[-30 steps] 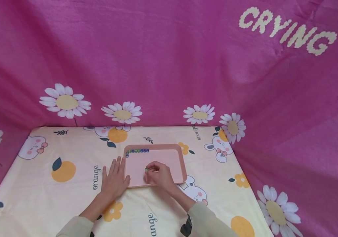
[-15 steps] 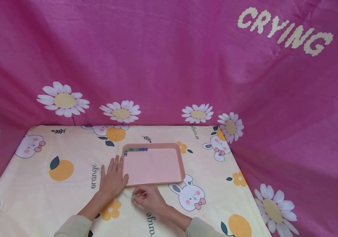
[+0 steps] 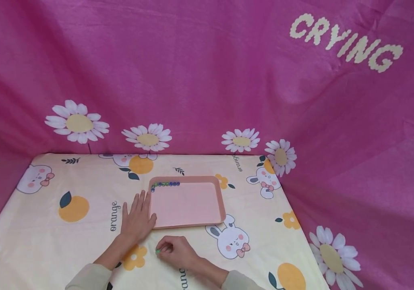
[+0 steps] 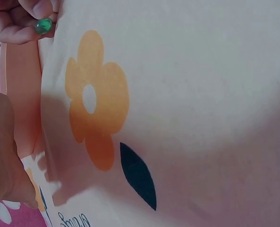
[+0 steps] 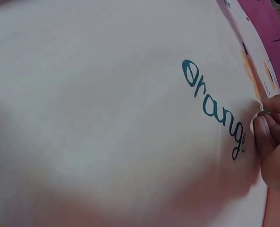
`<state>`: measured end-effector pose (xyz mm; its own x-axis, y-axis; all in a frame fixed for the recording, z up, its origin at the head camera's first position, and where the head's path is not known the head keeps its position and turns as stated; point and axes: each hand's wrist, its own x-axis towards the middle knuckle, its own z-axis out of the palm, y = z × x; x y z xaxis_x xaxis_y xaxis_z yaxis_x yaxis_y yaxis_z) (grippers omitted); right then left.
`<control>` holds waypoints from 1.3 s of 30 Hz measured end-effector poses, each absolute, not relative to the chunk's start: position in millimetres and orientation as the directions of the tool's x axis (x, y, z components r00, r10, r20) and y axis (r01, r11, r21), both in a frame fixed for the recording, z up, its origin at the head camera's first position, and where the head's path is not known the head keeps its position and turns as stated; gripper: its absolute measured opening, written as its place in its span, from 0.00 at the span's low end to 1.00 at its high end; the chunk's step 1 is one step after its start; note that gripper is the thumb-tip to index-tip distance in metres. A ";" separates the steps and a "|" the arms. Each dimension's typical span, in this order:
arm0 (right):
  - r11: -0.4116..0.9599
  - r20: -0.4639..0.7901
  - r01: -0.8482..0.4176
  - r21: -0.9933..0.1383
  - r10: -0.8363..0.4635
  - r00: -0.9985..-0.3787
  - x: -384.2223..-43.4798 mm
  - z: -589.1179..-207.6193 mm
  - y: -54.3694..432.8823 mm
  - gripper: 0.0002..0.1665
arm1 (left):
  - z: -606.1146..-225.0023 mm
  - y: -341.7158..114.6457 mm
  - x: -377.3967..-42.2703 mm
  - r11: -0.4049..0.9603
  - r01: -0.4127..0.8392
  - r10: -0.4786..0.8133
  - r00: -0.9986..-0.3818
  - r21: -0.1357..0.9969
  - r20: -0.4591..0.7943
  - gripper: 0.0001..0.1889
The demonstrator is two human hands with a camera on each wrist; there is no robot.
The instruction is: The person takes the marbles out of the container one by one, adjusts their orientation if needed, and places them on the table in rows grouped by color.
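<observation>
My right hand pinches a small translucent green marble between thumb and fingertips, over the cloth on the near side of the tray. My left hand lies with fingers spread at the left edge of a shallow pink tray, its thumb at the near left corner. Inside the tray, a line of blue and green marbles runs along the far wall from the far left corner. One more blue marble sits just below that corner, along the left wall.
A cream tablecloth printed with oranges, flowers and rabbits covers the table. Behind it and along the sides hangs a magenta curtain with daisies. Light sleeves cover both forearms.
My right hand has drawn back from above the tray toward the near edge of the table and slightly left, still pinching the green marble. The left hand stays at the tray's edge.
</observation>
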<state>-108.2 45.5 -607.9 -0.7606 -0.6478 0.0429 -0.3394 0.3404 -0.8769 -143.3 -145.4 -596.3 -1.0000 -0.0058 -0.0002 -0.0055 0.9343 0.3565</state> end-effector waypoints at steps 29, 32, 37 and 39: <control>0.488 -0.032 -0.337 -0.806 -0.603 -0.797 -121.0 -602.6 39.4 0.09 | -596.3 -145.3 -143.7 0.933 -0.008 -0.009 -1.000 0.361 -0.001 0.42; 0.504 -0.048 -0.325 -0.800 -0.595 -0.802 -121.3 -601.9 39.2 0.10 | -596.1 -145.1 -143.5 0.932 -0.010 -0.008 -1.000 0.362 -0.006 0.42; 0.548 -0.070 -0.323 -0.771 -0.578 -0.813 -121.7 -595.3 38.7 0.11 | -597.2 -145.5 -144.1 0.933 -0.008 -0.009 -1.000 0.360 0.001 0.43; 0.540 -0.058 -0.336 -0.772 -0.585 -0.809 -121.2 -590.3 39.0 0.11 | -597.5 -146.0 -144.1 0.933 -0.007 -0.009 -1.000 0.359 0.004 0.43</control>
